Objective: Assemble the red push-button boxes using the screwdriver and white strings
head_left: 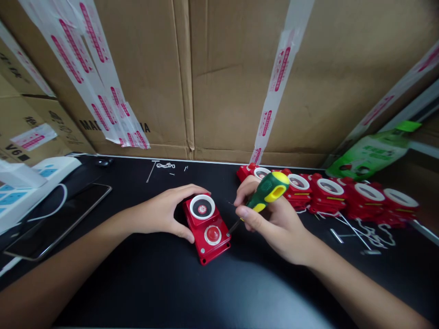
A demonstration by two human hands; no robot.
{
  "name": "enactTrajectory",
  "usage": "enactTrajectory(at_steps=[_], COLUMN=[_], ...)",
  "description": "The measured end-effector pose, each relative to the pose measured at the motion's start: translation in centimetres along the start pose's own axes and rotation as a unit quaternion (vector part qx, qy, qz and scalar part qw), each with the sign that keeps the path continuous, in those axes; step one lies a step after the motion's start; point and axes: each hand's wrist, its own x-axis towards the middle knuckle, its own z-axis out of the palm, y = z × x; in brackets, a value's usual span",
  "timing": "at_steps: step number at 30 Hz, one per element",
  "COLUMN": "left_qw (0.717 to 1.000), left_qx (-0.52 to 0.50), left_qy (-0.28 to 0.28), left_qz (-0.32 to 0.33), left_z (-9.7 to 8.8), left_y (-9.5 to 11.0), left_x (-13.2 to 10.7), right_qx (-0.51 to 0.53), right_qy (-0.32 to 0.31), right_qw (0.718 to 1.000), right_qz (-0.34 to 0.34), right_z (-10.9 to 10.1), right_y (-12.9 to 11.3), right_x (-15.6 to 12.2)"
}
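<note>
A red alarm unit point(207, 224) with a white-ringed speaker and a round red lamp lies on the black table before me. My left hand point(168, 210) is closed around its upper left side, thumb at the lower edge and fingers over the top. In my right hand point(267, 221) is a screwdriver point(270, 189) with a green and yellow handle, tilted to the upper right. Its tip meets the screw at the unit's lower right corner, beside the lamp. Another screw shows at the lower left corner.
Several similar red units point(329, 189) stand in a row at the right. Near them are T-shaped metal rods point(356, 237) and white cords. A green bottle point(372, 153) leans behind. At left lie a phone point(61, 219) and a power strip point(34, 189). Cardboard boxes point(226, 91) line the back.
</note>
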Motion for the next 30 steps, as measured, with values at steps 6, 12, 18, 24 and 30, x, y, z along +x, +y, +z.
enactTrajectory(at_steps=[6, 12, 18, 24, 30], left_qw=[1.0, 1.0, 0.996, 0.996, 0.995], left_qx=[0.0, 0.011, 0.06, 0.086, 0.092], left_qy=[-0.003, 0.0, 0.05, 0.01, 0.03], left_qz=[0.003, -0.006, -0.032, -0.019, -0.038], left_z=[0.0, 0.1, 1.2, 1.3, 1.3], left_y=[0.0, 0.3, 0.7, 1.0, 1.4], left_x=[0.0, -0.1, -0.4, -0.8, -0.4], right_qx=[-0.011, -0.044, -0.055, -0.045, -0.013], right_qy=[-0.023, -0.012, 0.041, 0.056, 0.07], right_qw=[1.0, 0.999, 0.997, 0.996, 0.993], right_qz=[-0.014, -0.026, -0.018, 0.053, 0.091], right_z=[-0.1, -0.5, -0.9, -0.9, -0.8], right_y=[-0.3, -0.7, 0.0, 0.6, 0.8], right_x=[0.1, 0.1, 0.0, 0.5, 0.9])
